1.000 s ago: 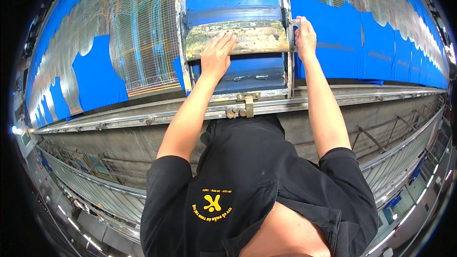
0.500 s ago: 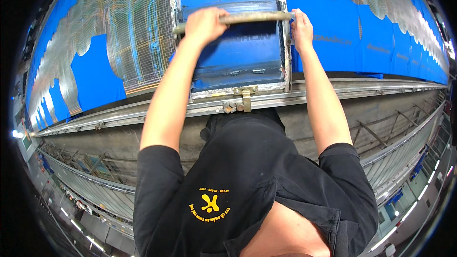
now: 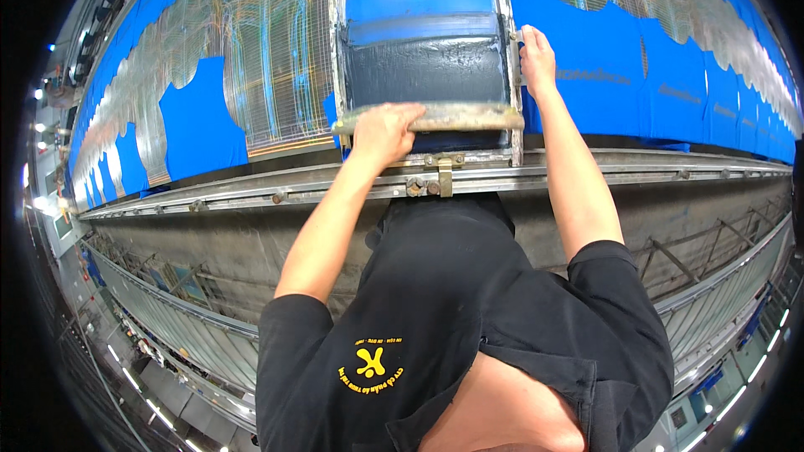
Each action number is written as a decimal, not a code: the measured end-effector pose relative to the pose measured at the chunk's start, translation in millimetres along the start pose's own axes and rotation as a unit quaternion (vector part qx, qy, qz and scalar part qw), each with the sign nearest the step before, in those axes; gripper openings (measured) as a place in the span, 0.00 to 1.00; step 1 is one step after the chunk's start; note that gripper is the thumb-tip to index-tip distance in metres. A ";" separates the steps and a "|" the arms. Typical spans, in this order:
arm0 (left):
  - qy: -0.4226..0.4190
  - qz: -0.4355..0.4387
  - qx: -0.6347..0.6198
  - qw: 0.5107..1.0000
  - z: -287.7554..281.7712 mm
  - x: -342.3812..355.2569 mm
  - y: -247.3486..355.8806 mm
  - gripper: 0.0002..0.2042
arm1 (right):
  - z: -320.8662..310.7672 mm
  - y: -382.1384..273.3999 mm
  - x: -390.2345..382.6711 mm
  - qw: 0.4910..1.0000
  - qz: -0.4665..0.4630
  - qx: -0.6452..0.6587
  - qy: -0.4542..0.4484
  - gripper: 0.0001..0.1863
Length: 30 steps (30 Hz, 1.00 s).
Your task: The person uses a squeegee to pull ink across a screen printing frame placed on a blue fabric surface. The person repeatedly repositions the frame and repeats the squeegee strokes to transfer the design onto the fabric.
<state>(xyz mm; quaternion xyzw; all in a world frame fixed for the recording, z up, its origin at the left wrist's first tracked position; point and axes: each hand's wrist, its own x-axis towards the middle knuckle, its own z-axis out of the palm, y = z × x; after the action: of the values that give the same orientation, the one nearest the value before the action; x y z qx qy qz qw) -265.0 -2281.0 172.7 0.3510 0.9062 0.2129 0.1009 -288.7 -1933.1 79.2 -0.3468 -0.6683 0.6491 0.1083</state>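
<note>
My left hand is closed around a long wooden-handled squeegee, which lies across the near end of a screen printing frame. Above the squeegee, a wide band of dark wet ink covers the mesh, and blue shows through the screen's far part. On the frame's right rail, my right hand is closed with fingers wrapped at the edge. A metal bracket joins the frame's near end to the rail beneath it.
Blue cut fabric panels lie in a row along the table to the right. More blue panels rest on the left, beside a bare, line-streaked table surface. A metal rail runs along the table's near edge, close to my body.
My left hand has pulled the squeegee toward me, from mid-screen to the near end. Dark ink now covers the mesh behind it. My right hand stays on the frame's right side.
</note>
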 end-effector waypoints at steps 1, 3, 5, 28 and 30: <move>0.030 0.017 0.002 0.999 -5.2 15.9 -8.9 0.22 | 0.3 -0.8 -0.8 1.000 0.003 0.008 0.003 0.25; 0.049 0.012 0.026 0.998 -21.5 58.1 -19.6 0.21 | -3.4 1.5 0.8 1.000 -0.008 0.008 0.006 0.25; 0.041 -0.012 0.050 0.998 -34.8 97.4 -32.1 0.21 | -8.3 2.6 -0.3 1.000 0.009 0.013 -0.001 0.24; -0.074 -0.107 0.153 0.980 -53.0 129.4 -118.6 0.31 | 42.4 -68.5 12.3 0.732 -0.417 -0.520 -0.146 0.18; -0.076 -0.111 0.147 0.980 -46.6 115.2 -107.4 0.30 | 36.1 -58.6 -3.1 0.732 -0.411 -0.528 -0.131 0.15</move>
<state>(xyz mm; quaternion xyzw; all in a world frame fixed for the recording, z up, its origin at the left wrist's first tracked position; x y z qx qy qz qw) -428.7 -2288.6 161.2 0.2745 0.9506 0.0377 0.1397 -326.8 -1958.7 130.6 0.0488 -0.9883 0.1236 0.0750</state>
